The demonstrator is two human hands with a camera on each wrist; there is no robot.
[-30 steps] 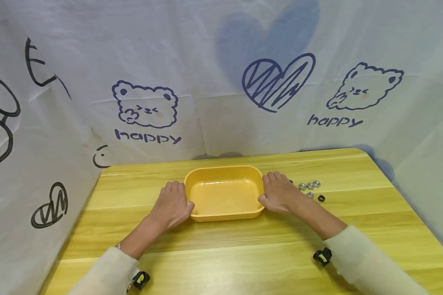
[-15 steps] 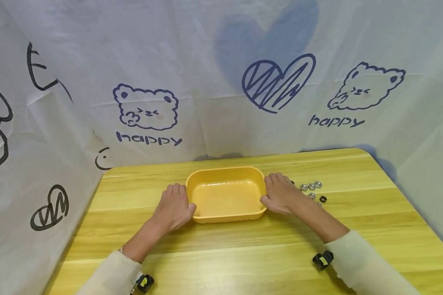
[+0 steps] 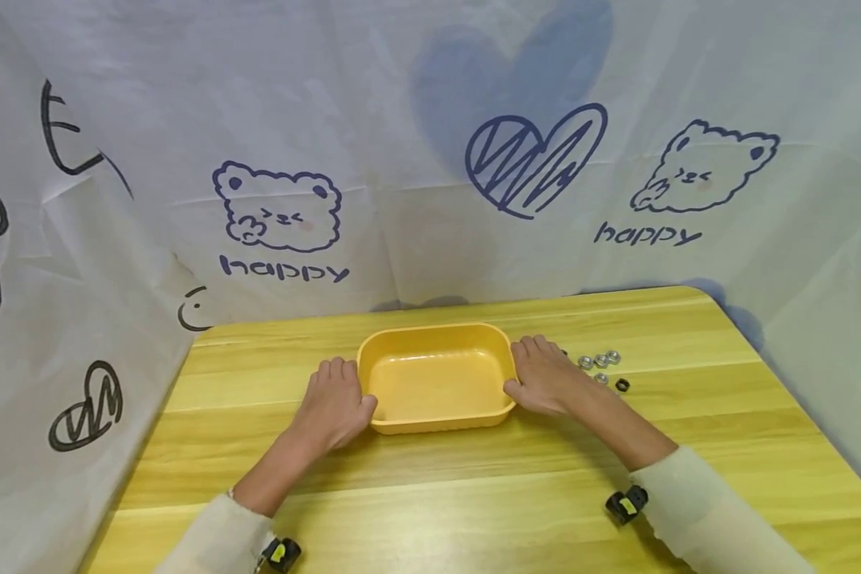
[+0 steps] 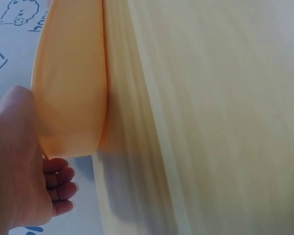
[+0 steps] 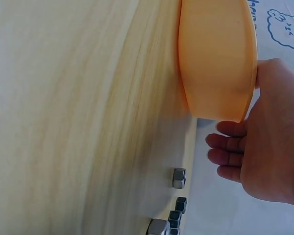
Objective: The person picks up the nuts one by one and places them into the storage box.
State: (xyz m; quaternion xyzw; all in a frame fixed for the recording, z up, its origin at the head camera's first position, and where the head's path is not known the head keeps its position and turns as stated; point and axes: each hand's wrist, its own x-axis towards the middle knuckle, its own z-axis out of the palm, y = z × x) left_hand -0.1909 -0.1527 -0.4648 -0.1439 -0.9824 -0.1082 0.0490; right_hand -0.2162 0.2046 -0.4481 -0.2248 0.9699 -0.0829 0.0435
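Note:
A yellow plastic bin (image 3: 441,387), rectangular with rounded corners, rests on the wooden table with nothing inside. My left hand (image 3: 336,405) grips its left end, thumb over the rim near the front corner and fingers curled against the outer side. At the opposite end my right hand (image 3: 545,376) holds the rim the same way. In the left wrist view the bin's side wall (image 4: 71,83) meets the table, and the left fingers curl below the rim. The right wrist view shows the bin's wall (image 5: 215,58) and the right hand's curled fingers (image 5: 228,143).
Several metal nuts (image 3: 601,360), silver and black, lie on the table right of the bin, just beyond the right hand. One nut (image 5: 179,178) appears close to it in the right wrist view. White cloth (image 3: 402,159) with drawings hangs behind the table (image 3: 438,502).
Both hands keep their grip on the bin, which stays in the same place on the table. The head view shifts only slightly.

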